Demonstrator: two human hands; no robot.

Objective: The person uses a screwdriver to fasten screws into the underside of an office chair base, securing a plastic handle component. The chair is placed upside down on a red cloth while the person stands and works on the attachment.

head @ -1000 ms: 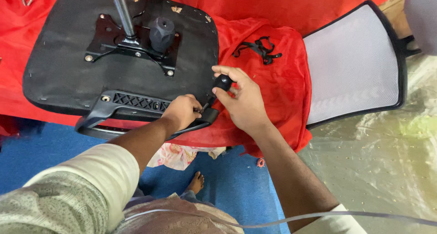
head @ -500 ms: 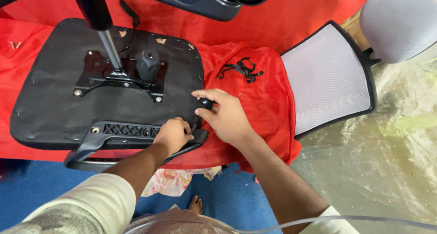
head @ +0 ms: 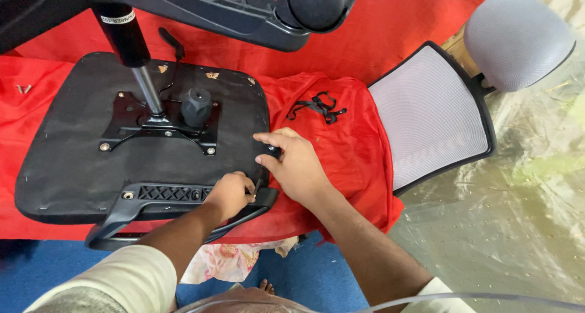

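Note:
An upturned black chair seat [head: 73, 161] lies on a red cloth [head: 341, 142], with a metal plate [head: 122, 127], a black knob [head: 196, 106] and a gas column [head: 131, 51] rising from it. A black armrest [head: 152, 206] runs along its near edge. My left hand [head: 231, 194] is curled on the armrest's right end. My right hand [head: 295, 167] grips a small black-handled tool [head: 272, 150] at the seat's right corner. The tool's thin shaft [head: 256, 188] points down toward my left fingers.
The chair base with a castor [head: 317, 2] hangs across the top. A grey mesh backrest [head: 426, 115] and a grey cushion [head: 518, 39] lie to the right on clear plastic sheeting [head: 506, 228]. Black straps [head: 317, 106] and two loose screws [head: 23, 89] rest on the cloth. A floral cloth [head: 225, 261] lies below the armrest.
The view has tilted up, bringing the chair base and the grey cushion into sight. Both hands stay at the seat's right corner, with the right hand still on the tool.

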